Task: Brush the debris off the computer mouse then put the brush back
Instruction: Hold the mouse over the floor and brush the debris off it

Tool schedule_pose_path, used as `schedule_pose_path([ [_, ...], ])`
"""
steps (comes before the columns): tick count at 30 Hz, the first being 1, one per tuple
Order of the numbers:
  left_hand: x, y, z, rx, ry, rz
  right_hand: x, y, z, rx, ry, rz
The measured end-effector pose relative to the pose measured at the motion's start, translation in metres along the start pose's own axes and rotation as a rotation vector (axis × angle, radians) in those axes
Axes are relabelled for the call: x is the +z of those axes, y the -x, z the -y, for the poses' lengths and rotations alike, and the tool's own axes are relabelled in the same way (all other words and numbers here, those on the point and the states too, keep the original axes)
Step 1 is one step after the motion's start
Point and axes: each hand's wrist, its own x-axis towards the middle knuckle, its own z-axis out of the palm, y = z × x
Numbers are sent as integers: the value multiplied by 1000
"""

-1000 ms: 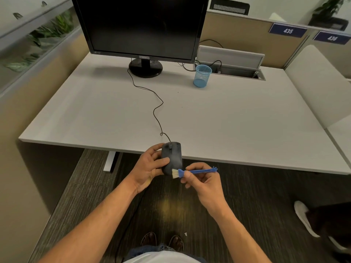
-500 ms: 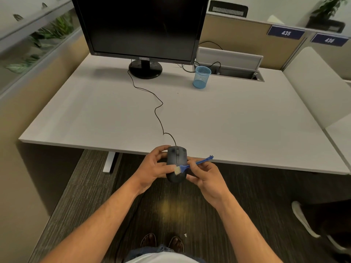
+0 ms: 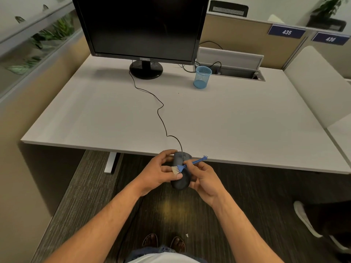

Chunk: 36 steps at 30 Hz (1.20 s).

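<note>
A dark grey wired computer mouse (image 3: pixel 181 180) is held in the air just in front of the desk's near edge. My left hand (image 3: pixel 158 172) grips its left side, thumb on top. My right hand (image 3: pixel 206 177) holds a small blue brush (image 3: pixel 187 165) by its thin handle. The pale bristles lie across the mouse's left half, touching my left thumb. The handle's hand-shaped end points up and to the right. The mouse cable (image 3: pixel 161 118) trails back over the white desk (image 3: pixel 237 118) towards the monitor.
A black monitor (image 3: pixel 142 27) stands at the back of the desk. A blue mesh pen cup (image 3: pixel 202 77) sits to its right, by an open cable tray (image 3: pixel 239 73). Another person's white shoe (image 3: pixel 303 219) is on the carpet at right.
The brush has swept from the mouse's lower right edge up and leftward across its top. The mouse has tilted slightly, and both hands sit a little lower in view.
</note>
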Motion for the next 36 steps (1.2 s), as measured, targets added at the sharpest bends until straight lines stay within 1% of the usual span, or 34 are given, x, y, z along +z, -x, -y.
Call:
schedule_pose_path([
  [9,0,0,-1,-59,-83,41,-2,-5,-6,-36,37,-73],
  [11,1,0,-4,-59,-160,12,-2,-6,-7,-42,45,-87],
  [14,3,-2,-8,-5,-370,-74,-2,-6,-8,-46,49,-92],
  [18,5,-3,-14,66,-463,-103,-2,-8,-8,-60,87,-79],
  [27,6,-4,-17,49,-517,-154,-11,-10,-10,-114,152,-18],
  [32,5,-6,-16,22,-461,-169,-14,-13,-12,-137,121,7],
  [36,5,-7,-17,0,-429,-197,-15,-16,-13,-119,116,13],
])
